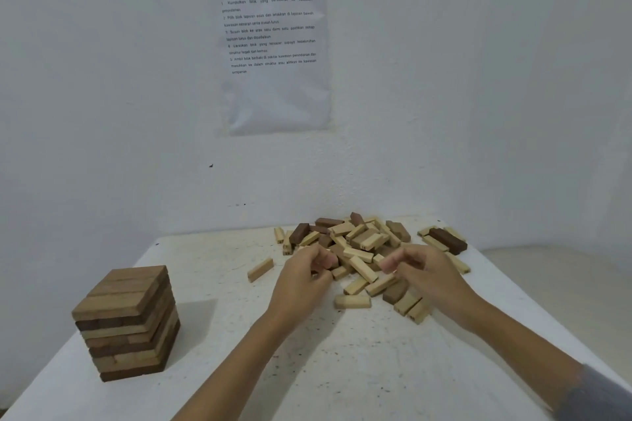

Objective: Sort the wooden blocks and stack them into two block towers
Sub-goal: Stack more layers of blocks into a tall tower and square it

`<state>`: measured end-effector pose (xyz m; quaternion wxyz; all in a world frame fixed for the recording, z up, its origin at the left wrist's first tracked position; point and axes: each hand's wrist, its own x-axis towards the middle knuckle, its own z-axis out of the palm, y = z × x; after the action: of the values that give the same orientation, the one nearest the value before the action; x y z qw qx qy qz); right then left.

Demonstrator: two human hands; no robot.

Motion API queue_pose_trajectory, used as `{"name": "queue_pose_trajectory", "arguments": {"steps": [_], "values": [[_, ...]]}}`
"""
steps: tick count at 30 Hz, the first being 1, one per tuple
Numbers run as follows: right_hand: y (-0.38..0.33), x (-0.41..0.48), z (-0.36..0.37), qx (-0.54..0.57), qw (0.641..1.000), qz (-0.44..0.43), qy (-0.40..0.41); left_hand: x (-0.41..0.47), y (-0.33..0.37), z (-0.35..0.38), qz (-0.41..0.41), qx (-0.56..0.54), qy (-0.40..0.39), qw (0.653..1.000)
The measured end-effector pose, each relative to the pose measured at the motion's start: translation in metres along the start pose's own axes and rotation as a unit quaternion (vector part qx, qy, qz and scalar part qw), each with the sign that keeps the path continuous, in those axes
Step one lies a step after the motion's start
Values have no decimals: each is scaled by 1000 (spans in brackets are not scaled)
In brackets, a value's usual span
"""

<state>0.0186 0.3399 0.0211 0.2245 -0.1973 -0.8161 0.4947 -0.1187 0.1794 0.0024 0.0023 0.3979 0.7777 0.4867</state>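
Blocks are the matter here: a heap of loose pale and dark wooden blocks (367, 249) lies at the far middle-right of the speckled white table (342, 369), their long axes pointing every way. Both hands reach into its near edge. The left hand (304, 278) curls its fingers at the heap's near-left corner, seemingly round a short dark brown block (320, 269), though blur leaves this unsure. The right hand (422, 272) has its fingertips drawn together over the heap's near-right part; whether they hold anything I cannot tell.

The square tower of brown wooden blocks (126, 321) stands upright at the table's left, well apart from the heap, so any dark piece has to travel leftward and toward the person, and the left hand is the nearer one for that. A single pale wooden block (260, 269) lies flat between heap and tower, low enough to pass over. No second tower shows yet. A printed paper sheet (275, 44) hangs on the wall behind.
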Motion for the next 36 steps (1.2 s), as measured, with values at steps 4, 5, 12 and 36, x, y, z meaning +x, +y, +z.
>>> {"name": "queue_pose_trajectory", "arguments": {"steps": [4,5,12,36], "values": [[5,21,-3,-18,1000,7,4,14,-14,5,-7,29,-23,999],[5,27,-2,-24,1000,5,7,16,-17,5,-4,39,-25,999],[1,75,6,-94,995,-34,16,39,-28,6,7,65,8,998],[20,102,-28,-25,994,59,-86,73,-15,21,-56,329,-144,931]]}}
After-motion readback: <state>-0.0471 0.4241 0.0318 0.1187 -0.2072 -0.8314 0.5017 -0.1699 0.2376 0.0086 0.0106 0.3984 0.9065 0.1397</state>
